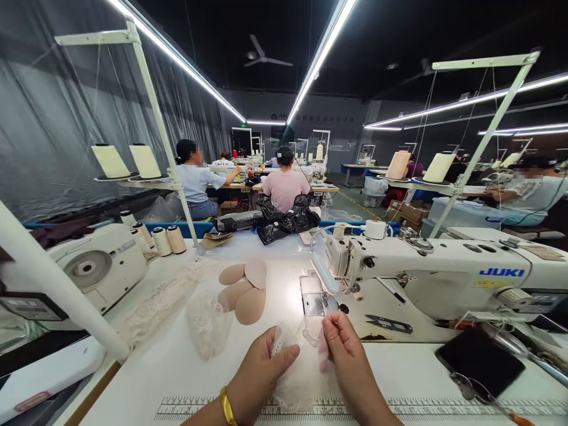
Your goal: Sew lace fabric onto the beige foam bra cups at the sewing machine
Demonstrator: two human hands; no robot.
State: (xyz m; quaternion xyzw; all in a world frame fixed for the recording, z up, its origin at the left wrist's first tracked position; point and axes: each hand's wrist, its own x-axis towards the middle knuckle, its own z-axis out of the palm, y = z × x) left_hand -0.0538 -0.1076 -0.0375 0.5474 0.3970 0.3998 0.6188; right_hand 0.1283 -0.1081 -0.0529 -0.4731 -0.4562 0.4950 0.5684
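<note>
My left hand [265,367], with a gold bracelet at its wrist, is closed on a piece of sheer whitish lace fabric [295,378]. My right hand [344,349] pinches the right edge of the same fabric between thumb and fingers. The fabric hangs between both hands, just in front of the sewing machine's needle plate [317,303]. Beige oval pads [251,305] lie to the left, beside another piece of pale lace [208,325]. Thread snips [388,323] rest on the machine bed, to the right of the needle.
The white sewing machine [426,272] fills the right side. A printed ruler [186,408] runs along the table's front. A black flat object [481,361] lies at the right. Thread cones [163,241] stand at the left. A black plastic bag [284,222] sits behind, with co-workers beyond.
</note>
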